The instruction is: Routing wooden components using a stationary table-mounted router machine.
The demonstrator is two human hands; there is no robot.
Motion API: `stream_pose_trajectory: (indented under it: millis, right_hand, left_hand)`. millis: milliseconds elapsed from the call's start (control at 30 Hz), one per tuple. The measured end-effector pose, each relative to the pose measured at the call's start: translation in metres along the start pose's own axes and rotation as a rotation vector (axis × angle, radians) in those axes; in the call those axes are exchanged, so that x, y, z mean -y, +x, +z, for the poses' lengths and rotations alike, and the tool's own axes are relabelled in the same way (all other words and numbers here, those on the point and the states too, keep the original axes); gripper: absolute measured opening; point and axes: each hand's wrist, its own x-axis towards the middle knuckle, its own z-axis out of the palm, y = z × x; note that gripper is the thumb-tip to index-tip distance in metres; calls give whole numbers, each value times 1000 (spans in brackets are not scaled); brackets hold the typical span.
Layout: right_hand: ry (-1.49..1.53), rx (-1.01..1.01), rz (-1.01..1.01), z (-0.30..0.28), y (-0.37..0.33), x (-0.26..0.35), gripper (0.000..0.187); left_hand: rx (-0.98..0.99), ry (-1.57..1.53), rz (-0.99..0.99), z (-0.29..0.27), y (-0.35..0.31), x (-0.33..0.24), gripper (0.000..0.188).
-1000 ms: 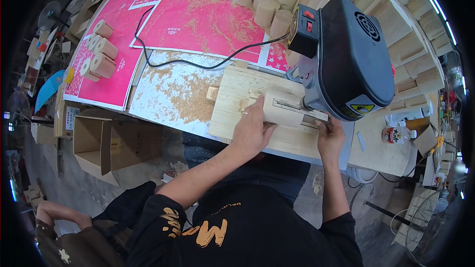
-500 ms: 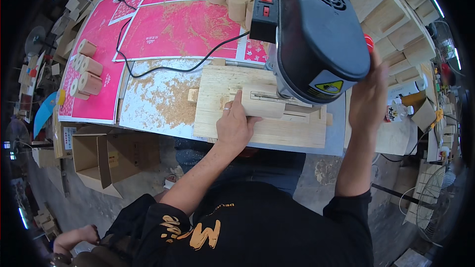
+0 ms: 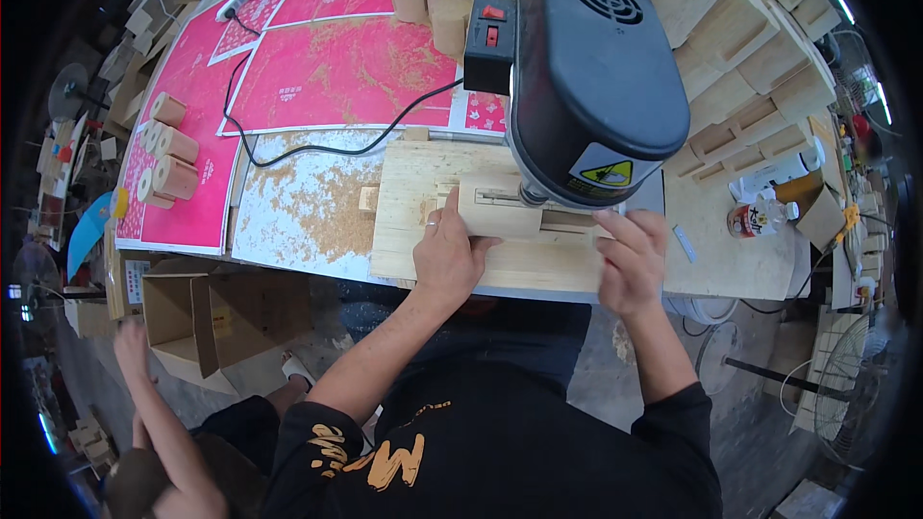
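Note:
A pale wooden block (image 3: 500, 222) with a narrow slot along its top lies in a wooden jig board (image 3: 413, 161). My left hand (image 3: 449, 258) grips the block's left end, index finger along that end and thumb at the front side. Over the slot stands a black bench drill press (image 3: 601, 77), its chuck (image 3: 531, 194) right at the block's right part. By the right end of the jig is my right hand (image 3: 633, 264), its fingers curled together and slightly blurred; what they hold, if anything, cannot be made out.
Several wooden cylinders (image 3: 176, 178) stand at the left on pink sheets (image 3: 327, 77) strewn with sawdust. A black cord (image 3: 317, 148) crosses the table. Stacked wooden blocks (image 3: 740, 86) line the back and right. Another person's arm (image 3: 159, 413) shows at lower left, beside a cardboard box (image 3: 255, 317).
My right hand has come down and left from beside the press's red knob to the jig's right end. My left hand keeps its grip on the block. The other person's arm has risen.

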Motion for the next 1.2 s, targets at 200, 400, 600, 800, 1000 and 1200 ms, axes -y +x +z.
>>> stream_pose_trajectory:
  millis: [200,400,600,800,1000,1200]
  right_hand:
    - [336,-132,737,-24,131,15,34]
    - [180,-144,74,-4,16,9,14]
    - [-98,5,-100,11,-9,-12,9]
    - [650,-169,720,-32,119,0,33]
    - [89,443,472,-11,1,-25,32]
    - [112,550,718,-29,-30,5,29]
  left_hand:
    - [50,-8,-67,15,-2,-27,94]
    - [32,0,16,20,-3,-32,93]
    - [243,-115,-83,-10,22,-37,102]
    - [625,-489,-105,-21,76,5,116]
    - [937,-220,-149,-67,62,-1,95]
    - [804,-196,-185,-156,33,30,82]
